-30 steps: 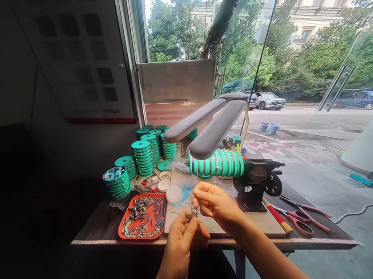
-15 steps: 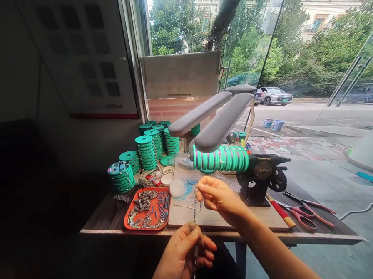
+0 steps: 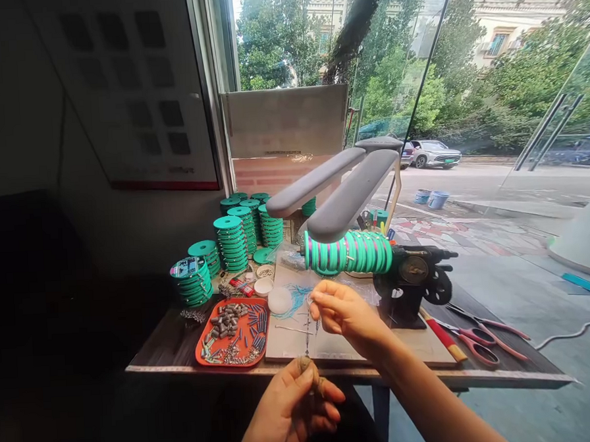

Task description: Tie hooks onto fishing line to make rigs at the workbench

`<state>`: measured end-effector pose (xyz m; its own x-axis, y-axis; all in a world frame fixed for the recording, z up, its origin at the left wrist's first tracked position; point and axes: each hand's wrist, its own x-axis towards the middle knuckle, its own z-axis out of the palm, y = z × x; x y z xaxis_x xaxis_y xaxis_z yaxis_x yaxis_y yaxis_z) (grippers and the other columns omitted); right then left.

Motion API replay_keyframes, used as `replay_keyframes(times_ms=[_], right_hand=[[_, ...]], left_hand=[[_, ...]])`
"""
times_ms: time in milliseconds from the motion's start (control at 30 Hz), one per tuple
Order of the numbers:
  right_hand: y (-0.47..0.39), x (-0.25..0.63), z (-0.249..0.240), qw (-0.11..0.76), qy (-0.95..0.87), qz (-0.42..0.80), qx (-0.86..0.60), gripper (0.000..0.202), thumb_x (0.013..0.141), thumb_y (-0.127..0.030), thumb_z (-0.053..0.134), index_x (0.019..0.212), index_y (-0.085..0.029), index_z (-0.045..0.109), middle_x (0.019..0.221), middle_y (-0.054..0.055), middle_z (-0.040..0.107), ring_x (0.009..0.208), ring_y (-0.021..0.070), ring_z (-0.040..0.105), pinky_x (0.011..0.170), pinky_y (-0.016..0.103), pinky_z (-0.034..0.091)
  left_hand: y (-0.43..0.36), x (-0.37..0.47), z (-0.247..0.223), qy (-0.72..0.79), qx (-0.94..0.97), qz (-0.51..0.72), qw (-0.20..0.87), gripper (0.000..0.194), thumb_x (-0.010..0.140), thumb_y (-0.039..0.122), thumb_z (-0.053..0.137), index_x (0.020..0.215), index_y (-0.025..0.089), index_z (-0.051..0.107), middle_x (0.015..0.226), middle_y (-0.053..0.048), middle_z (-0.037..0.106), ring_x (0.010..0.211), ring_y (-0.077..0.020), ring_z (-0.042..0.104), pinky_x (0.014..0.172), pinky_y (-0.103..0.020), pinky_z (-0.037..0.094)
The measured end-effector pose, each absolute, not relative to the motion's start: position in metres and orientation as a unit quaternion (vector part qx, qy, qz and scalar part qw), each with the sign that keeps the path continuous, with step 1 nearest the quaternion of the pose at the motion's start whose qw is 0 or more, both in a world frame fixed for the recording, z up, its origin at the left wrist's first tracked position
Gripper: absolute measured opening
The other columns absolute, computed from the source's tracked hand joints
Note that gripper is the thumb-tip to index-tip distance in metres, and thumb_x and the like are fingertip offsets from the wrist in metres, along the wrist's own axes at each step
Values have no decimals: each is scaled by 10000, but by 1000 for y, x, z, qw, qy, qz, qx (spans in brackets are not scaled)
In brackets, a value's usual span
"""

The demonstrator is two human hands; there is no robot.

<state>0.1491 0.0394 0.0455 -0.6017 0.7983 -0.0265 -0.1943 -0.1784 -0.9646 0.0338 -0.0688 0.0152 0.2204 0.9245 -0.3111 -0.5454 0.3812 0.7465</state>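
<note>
A thin line strung with small dark pieces (image 3: 308, 339) runs upright between my two hands, over the front edge of the work board. Above, my right hand (image 3: 342, 311) is closed in a pinch on the line's upper end. Below it, my left hand (image 3: 294, 399) pinches the lower end between thumb and forefinger, its other fingers curled loosely. Whatever sits inside that lower pinch is mostly covered by the fingers. Left of the hands, an orange tray (image 3: 199, 358) holds grey lead weights (image 3: 228, 319), dark blue slim pieces (image 3: 259, 320) and small metal parts.
A row of green spools (image 3: 349, 252) sits on a black winding machine (image 3: 406, 274). Stacked green spools (image 3: 230, 244) stand at back left. A grey lamp (image 3: 343, 192) overhangs the table. Red-handled scissors (image 3: 474, 343) and pliers (image 3: 498, 326) lie right. Blue strands (image 3: 299, 298) lie behind my hands.
The left fingers have shifted slightly, and the strand that hung below that hand now barely shows. My right hand stays nearly in place.
</note>
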Motion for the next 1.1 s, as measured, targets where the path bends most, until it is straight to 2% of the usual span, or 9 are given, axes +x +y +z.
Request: replay_keyframes(times_ms=[267,500,567,600,667,733,800,900,1100], right_hand=[[40,150,47,351,-534,713,-289,654,578,-574,636,811,-90,262,656,-33,470,345,-51,298,355,58,176],[41,148,45,348,-565,681,-311,684,587,-649,570,869,-102,270,657,-23,495,348,-29,315,351,72,200],[42,149,47,353,-578,661,-324,688,597,-678,533,870,-103,272,672,-15,507,347,-26,313,354,77,200],[42,150,49,357,-584,649,-332,682,595,-677,534,854,-97,285,671,-15,503,355,-30,314,363,77,208],[44,153,54,367,-594,623,-353,660,571,-647,576,799,-76,336,602,-32,448,383,-47,301,391,70,223],[46,156,60,372,-598,603,-374,629,529,-596,633,740,-54,394,537,-46,360,423,-60,287,419,59,224],[47,158,66,371,-594,601,-385,604,496,-551,665,708,-37,430,547,-38,356,463,-62,298,434,54,216],[47,159,71,372,-589,606,-385,591,478,-525,670,713,-25,462,621,-13,427,502,-53,337,444,58,226],[47,159,69,385,-584,608,-376,559,495,-503,678,696,-26,465,573,-22,405,491,-51,326,450,64,235]], left_hand=[[-68,35,13,384,241,503,736,193,813,272,555,781,103,468,789,-111,642,586,-112,580,568,-214,424],[-65,34,0,394,255,494,732,320,698,374,658,748,125,463,775,-101,648,585,-119,575,587,-223,412],[-60,33,-3,440,315,509,669,330,690,408,651,798,131,509,797,-103,654,642,-144,590,633,-242,421],[-55,33,-2,474,362,527,605,325,700,408,639,854,138,542,841,-103,654,718,-167,599,680,-257,425],[-44,32,2,530,453,559,450,329,734,371,603,991,166,579,973,-95,633,897,-203,575,791,-283,415],[-29,34,10,536,498,575,365,339,755,332,576,1057,179,580,1084,-86,589,992,-216,537,864,-301,402],[-14,37,19,499,505,586,390,323,752,331,576,1019,151,586,1074,-98,587,965,-216,552,871,-317,416],[3,42,30,449,499,599,438,299,737,342,586,931,113,590,959,-102,626,908,-213,580,851,-320,433],[11,44,37,436,493,599,457,281,721,355,592,839,101,614,821,-84,641,814,-200,585,741,-285,439]])
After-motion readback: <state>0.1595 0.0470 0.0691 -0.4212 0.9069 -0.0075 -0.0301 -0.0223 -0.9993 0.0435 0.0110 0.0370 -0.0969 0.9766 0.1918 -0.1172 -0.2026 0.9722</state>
